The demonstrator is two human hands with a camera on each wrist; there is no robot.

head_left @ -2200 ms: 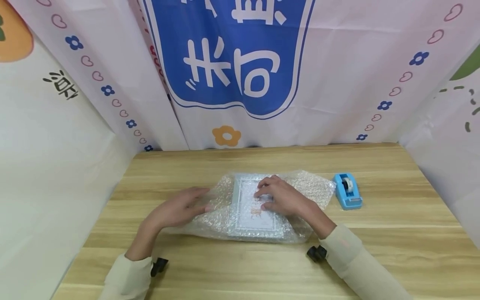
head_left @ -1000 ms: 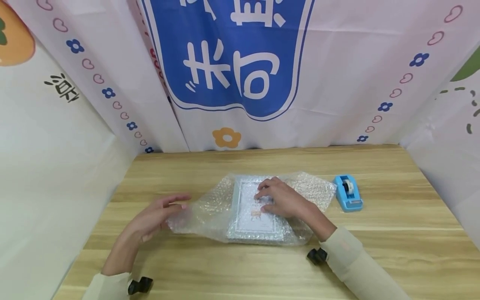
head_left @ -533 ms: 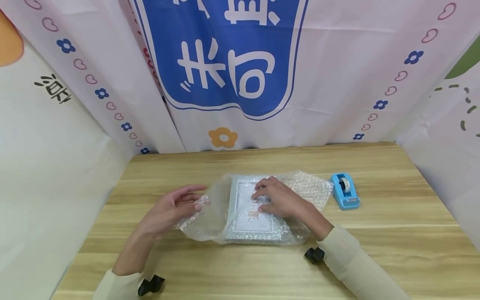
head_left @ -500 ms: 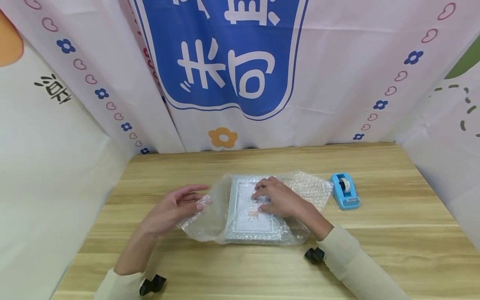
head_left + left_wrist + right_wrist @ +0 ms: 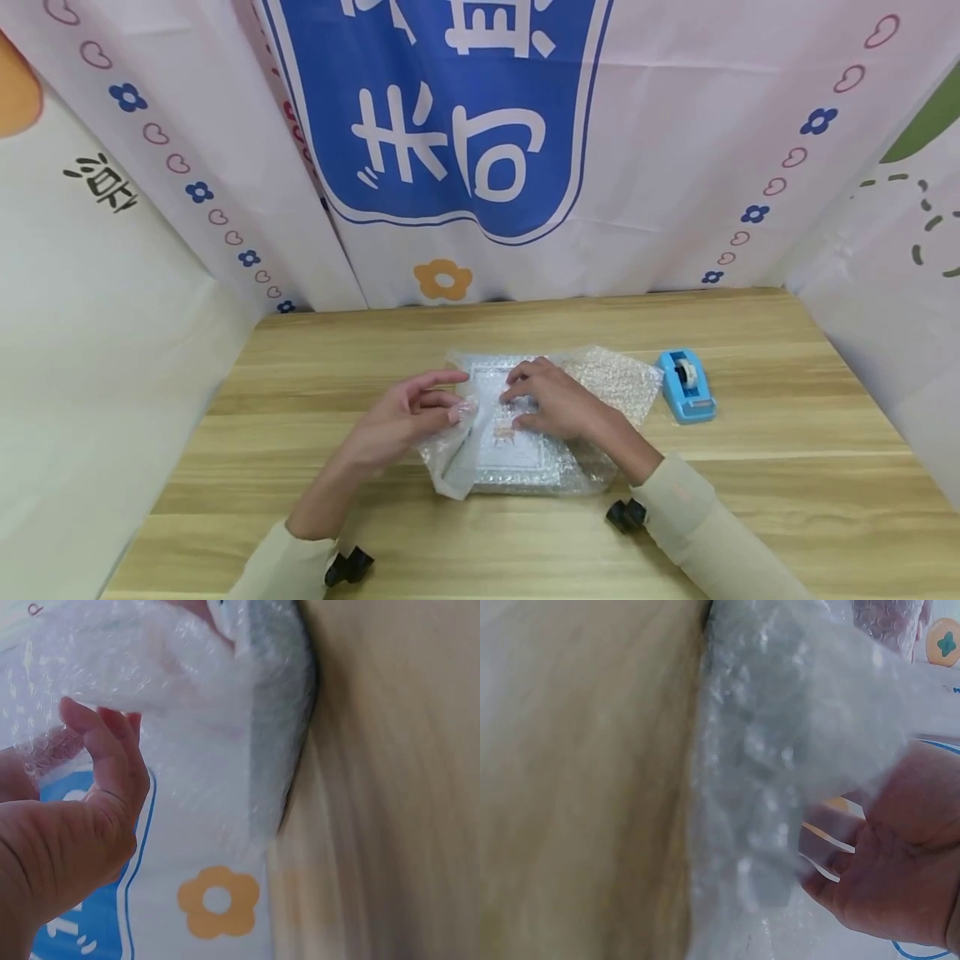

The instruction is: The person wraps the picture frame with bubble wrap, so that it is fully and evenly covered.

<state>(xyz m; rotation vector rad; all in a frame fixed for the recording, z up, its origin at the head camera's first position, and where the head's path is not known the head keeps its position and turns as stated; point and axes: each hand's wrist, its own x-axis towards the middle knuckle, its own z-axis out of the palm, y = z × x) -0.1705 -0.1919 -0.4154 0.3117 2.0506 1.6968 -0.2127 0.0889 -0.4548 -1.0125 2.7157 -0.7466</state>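
A rectangular picture frame [image 5: 513, 458] with a pale border lies flat on the table inside bubble wrap [image 5: 618, 379]. My left hand [image 5: 397, 421] pinches the wrap's left flap between thumb and fingers and holds it raised over the frame's left side. Seen from the left wrist, the lifted bubble wrap [image 5: 195, 742] stretches from the fingers towards the frame's edge. My right hand [image 5: 558, 402] presses on the wrapped frame with bent, spread fingertips, holding nothing. In the right wrist view, part of the right hand [image 5: 900, 855] sits behind blurry wrap.
A blue tape dispenser [image 5: 686, 387] with a roll of tape stands right of the wrap, close to its right end. The wooden table [image 5: 780, 483] meets printed cloth walls [image 5: 660, 183] at the back and sides.
My left hand first slid left to the wrap's end, took hold of the flap, then brought it up and rightward over the frame's left side. The right hand stays on the frame.
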